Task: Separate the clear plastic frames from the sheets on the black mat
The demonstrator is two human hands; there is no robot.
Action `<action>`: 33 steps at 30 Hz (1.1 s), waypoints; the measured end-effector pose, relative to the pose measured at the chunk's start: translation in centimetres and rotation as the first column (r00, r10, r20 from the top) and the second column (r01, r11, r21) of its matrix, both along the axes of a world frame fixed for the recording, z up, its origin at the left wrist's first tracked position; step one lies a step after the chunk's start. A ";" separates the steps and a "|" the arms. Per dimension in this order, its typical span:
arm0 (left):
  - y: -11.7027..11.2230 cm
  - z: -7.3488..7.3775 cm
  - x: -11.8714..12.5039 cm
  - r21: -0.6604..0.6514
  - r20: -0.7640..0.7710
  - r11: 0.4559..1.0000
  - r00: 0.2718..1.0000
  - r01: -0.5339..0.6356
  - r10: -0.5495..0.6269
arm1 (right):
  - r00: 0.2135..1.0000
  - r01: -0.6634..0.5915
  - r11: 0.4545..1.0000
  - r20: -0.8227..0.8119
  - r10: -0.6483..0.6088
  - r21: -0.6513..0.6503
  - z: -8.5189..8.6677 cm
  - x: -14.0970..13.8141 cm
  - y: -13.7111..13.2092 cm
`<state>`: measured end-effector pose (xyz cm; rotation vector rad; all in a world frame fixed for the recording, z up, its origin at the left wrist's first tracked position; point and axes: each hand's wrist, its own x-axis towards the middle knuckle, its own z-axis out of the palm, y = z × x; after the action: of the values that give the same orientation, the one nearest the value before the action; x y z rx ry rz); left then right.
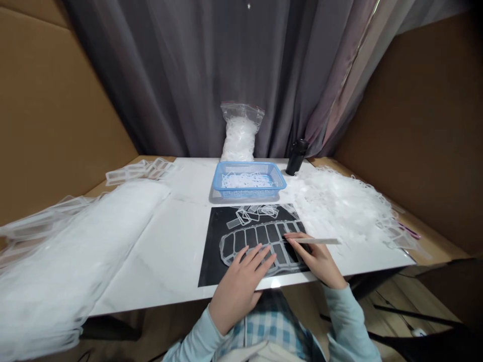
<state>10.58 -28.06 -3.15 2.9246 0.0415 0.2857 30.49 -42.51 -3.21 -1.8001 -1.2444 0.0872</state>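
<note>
A clear plastic lattice sheet [256, 249] with rows of rectangular cells lies on a black mat [213, 261]. My left hand [237, 286] rests flat on the sheet's near part, fingers spread, gripping nothing. My right hand [317, 259] pinches a thin flat metal strip [317, 241], possibly a steel ruler, whose inner end lies under the fingers on the lattice's right side. Several loose clear plastic offcuts [252, 213] lie on the far part of the mat, just beyond the lattice.
A blue plastic basket [249, 181] holding white strips stands beyond the mat, with a full plastic bag [240, 133] and a black bottle [297, 157] behind it. Heaps of clear plastic [339, 211] lie to the right; a larger bundle [75, 251] lies left.
</note>
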 end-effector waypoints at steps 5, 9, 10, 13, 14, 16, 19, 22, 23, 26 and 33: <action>0.2 0.0 0.0 -0.041 -0.058 0.999 0.998 0.014 -0.016 | 0.995 -0.037 0.999 0.092 0.037 0.000 -0.5 0.0 0.3; 0.1 0.2 0.1 -0.075 -0.111 0.997 0.994 0.012 -0.020 | 0.983 -0.034 0.999 0.184 0.029 0.023 -0.3 -0.1 0.7; 0.1 0.3 0.1 -0.081 -0.119 0.997 0.993 0.010 -0.020 | 0.979 -0.008 0.999 0.204 0.000 0.039 -0.2 0.1 0.7; 0.0 0.5 0.1 -0.094 -0.133 0.996 0.991 0.009 -0.021 | 0.950 0.157 0.977 0.249 -0.189 0.145 0.2 1.4 0.2; 0.0 0.6 0.1 -0.097 -0.137 0.995 0.990 0.009 -0.022 | 0.924 0.240 0.950 0.252 -0.287 0.200 0.4 2.0 -0.2; 0.0 0.6 0.1 -0.101 -0.143 0.995 0.990 0.007 -0.021 | 0.834 0.422 0.845 0.223 -0.504 0.329 0.8 3.1 -1.0; 0.0 0.3 0.1 -0.103 -0.123 0.995 0.992 0.009 -0.022 | 0.656 0.610 0.601 0.096 -0.748 0.517 1.5 4.2 -1.9; 0.0 0.0 0.0 -0.098 -0.085 0.995 0.996 0.018 -0.026 | 0.565 0.653 0.425 -0.029 -0.825 0.627 2.2 3.8 -1.7; 0.0 -0.1 0.0 -0.092 -0.076 0.996 0.997 0.021 -0.028 | 0.572 0.647 0.416 -0.046 -0.819 0.639 2.5 3.4 -1.3; -0.1 0.0 0.0 -0.068 -0.059 0.997 0.998 0.030 -0.034 | 0.701 0.578 0.565 -0.004 -0.713 0.589 2.9 2.2 0.7; 0.0 -0.2 -0.3 -0.005 0.045 1.000 0.999 0.018 -0.018 | 0.969 0.229 0.949 0.040 -0.243 0.216 2.1 1.4 3.9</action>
<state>10.29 -28.04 -3.31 2.9099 0.0093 0.3479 31.89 -38.61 -1.12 -1.7628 -1.0319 -0.2343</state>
